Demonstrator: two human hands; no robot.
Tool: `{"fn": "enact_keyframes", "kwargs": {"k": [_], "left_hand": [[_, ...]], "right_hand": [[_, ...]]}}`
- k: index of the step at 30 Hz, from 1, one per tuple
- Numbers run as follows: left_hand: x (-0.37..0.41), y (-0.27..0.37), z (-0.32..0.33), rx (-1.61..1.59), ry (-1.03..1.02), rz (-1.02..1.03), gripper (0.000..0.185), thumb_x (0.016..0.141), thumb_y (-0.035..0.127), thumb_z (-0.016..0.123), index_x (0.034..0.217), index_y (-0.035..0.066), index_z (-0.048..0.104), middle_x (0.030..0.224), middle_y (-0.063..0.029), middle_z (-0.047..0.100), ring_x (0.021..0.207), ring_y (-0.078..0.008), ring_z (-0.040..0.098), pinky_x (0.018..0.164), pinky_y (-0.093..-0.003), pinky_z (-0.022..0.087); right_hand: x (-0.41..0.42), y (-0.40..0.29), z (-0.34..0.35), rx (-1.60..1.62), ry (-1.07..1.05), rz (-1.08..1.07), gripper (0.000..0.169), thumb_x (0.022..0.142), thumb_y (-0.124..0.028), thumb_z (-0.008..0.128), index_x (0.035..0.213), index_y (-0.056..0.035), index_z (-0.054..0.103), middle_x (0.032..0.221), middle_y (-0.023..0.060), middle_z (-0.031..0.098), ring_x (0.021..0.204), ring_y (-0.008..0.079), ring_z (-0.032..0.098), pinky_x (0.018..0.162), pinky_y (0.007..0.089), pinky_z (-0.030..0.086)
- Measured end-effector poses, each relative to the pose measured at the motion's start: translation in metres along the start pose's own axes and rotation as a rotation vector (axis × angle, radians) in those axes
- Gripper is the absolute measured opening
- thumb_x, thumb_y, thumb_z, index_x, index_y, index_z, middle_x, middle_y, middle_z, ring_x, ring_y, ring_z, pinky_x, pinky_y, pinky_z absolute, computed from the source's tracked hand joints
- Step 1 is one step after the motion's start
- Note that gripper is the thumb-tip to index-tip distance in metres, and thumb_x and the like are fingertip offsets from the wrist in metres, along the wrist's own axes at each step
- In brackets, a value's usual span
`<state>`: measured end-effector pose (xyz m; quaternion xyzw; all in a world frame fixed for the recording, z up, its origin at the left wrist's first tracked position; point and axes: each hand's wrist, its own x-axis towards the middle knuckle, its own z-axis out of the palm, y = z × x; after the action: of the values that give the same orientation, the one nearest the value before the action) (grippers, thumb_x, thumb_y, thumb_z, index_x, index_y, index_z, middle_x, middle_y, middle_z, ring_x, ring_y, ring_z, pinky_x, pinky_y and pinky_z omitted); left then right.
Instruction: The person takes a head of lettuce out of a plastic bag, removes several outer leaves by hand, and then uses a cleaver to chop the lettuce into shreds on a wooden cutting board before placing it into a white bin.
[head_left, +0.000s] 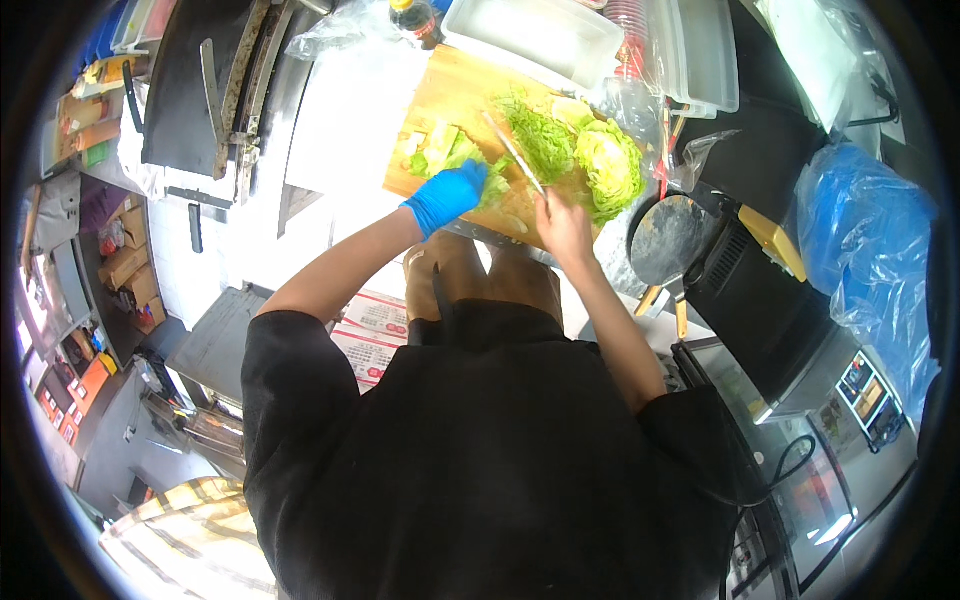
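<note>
My left hand (450, 198), in a blue disposable glove, is curled over cut lettuce leaves (444, 148) at the left part of a wooden cutting board (459, 75). My bare right hand (562, 226) grips a knife (515, 154) near the board's front edge. Its narrow blade slants up and left, between the leaves by my glove and a heap of shredded lettuce (541, 139). Farther right rests a larger piece of a lettuce head (611, 166), its pale inner layers showing. The glove hides part of the leaves under it, and my fingers cover the knife's handle.
Behind the board stand a translucent plastic tub (532, 37) and a dark bottle with a yellow cap (416, 24). To the right lie a round metal turner (670, 238) and a black appliance (757, 292). A hinged griddle press (196, 90) is at the left.
</note>
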<state>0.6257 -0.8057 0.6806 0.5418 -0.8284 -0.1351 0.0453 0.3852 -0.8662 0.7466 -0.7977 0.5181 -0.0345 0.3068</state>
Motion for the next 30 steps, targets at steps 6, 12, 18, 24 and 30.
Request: {"fn": "enact_keyframes", "kwargs": {"k": [6, 12, 18, 24, 30], "left_hand": [[0.006, -0.011, -0.003, -0.033, -0.111, 0.101, 0.018, 0.083, 0.002, 0.062, 0.1, -0.002, 0.061, 0.095, -0.0176, 0.058, 0.072, -0.0251, 0.069, 0.051, -0.0339, 0.056], [0.005, -0.03, 0.004, 0.016, -0.073, 0.335, 0.016, 0.083, 0.005, 0.063, 0.097, -0.001, 0.062, 0.101, -0.0151, 0.062, 0.075, -0.0263, 0.069, 0.058, -0.0331, 0.058], [0.001, -0.03, 0.01, -0.236, 0.02, 0.267, 0.014, 0.079, 0.005, 0.064, 0.093, 0.001, 0.068, 0.089, -0.0148, 0.065, 0.073, -0.027, 0.069, 0.065, -0.0339, 0.059], [0.001, -0.04, 0.04, -0.217, -0.117, 0.291, 0.019, 0.091, 0.012, 0.062, 0.105, 0.0, 0.068, 0.107, -0.0189, 0.069, 0.085, -0.0306, 0.072, 0.069, -0.0392, 0.061], [0.004, -0.033, 0.015, -0.077, -0.05, 0.319, 0.017, 0.088, 0.007, 0.063, 0.101, -0.002, 0.066, 0.097, -0.0175, 0.068, 0.078, -0.0294, 0.07, 0.065, -0.0371, 0.06]], "right_hand": [[-0.011, -0.032, 0.015, -0.064, 0.036, -0.032, 0.019, 0.096, -0.02, 0.063, 0.105, -0.0043, 0.069, 0.065, 0.0193, 0.066, 0.057, 0.0389, 0.067, 0.052, 0.0497, 0.053], [-0.021, -0.033, 0.014, -0.034, 0.044, 0.026, 0.02, 0.097, -0.021, 0.063, 0.105, -0.0043, 0.068, 0.068, 0.0201, 0.066, 0.06, 0.0403, 0.067, 0.055, 0.051, 0.053], [-0.032, -0.04, 0.015, -0.154, -0.048, 0.005, 0.016, 0.096, -0.021, 0.062, 0.098, -0.0058, 0.065, 0.069, 0.0197, 0.066, 0.06, 0.0408, 0.066, 0.056, 0.0516, 0.054], [-0.045, -0.039, 0.022, -0.124, 0.005, -0.026, 0.014, 0.096, -0.019, 0.061, 0.097, -0.0053, 0.063, 0.069, 0.0191, 0.065, 0.058, 0.0411, 0.065, 0.054, 0.0505, 0.053], [-0.003, -0.027, 0.061, -0.057, -0.051, 0.013, 0.013, 0.096, -0.018, 0.059, 0.096, -0.005, 0.061, 0.067, 0.0206, 0.063, 0.061, 0.0421, 0.065, 0.054, 0.0529, 0.052]]}}
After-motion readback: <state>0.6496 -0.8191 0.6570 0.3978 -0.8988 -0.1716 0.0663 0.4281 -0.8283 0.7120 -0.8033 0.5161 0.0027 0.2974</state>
